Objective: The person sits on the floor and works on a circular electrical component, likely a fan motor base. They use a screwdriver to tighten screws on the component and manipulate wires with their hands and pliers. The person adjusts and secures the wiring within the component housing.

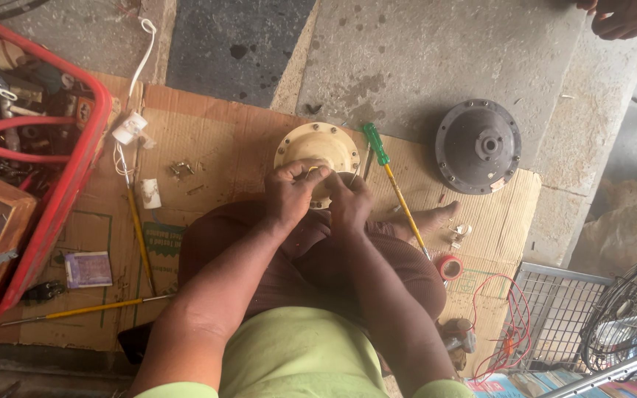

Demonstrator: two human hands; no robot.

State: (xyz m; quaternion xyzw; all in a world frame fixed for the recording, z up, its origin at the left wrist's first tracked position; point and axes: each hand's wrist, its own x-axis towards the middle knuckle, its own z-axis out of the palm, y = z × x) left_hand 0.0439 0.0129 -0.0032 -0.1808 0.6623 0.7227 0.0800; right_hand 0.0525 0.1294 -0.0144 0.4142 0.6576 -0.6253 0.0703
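Both hands pressed together over a cream round motor cover [317,149] at the cardboard's [208,140] twelve o'clock edge: left hand [293,193] curled shut, fingertips pinching something too small to tell; right hand [349,200] likewise closed beside it, touching. Green-handled screwdriver [386,173] lying just at three o'clock of the cover. Dark round motor housing [478,146] farther toward three o'clock. Red crate [68,184] at nine o'clock.

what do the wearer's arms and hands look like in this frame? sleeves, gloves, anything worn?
Both hands are bare: no gloves, and no rings, watch or bands visible on the left hand or right hand. Forearms are bare up past the elbows. Short light-green sleeve edges show at the bottom of the frame on each upper arm, matching the light-green shirt. No cables or markings on the arms.
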